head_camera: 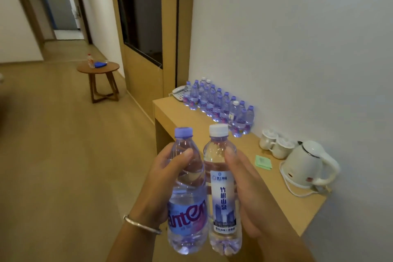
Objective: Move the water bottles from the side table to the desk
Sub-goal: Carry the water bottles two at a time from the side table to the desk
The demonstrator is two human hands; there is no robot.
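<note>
Two bottles held upright side by side, touching: left hand [161, 178] curled round the purple-capped bottle [187, 193], label partly reading "anten"; right hand [246, 193] curled round the white-capped bottle [223, 193], label in Chinese characters. Beyond, on the desk [265, 187]: clustered bottles [219, 104], cups [274, 144], kettle [306, 164]. Far left, round side table [98, 68] bearing one bottle [91, 60].
</note>
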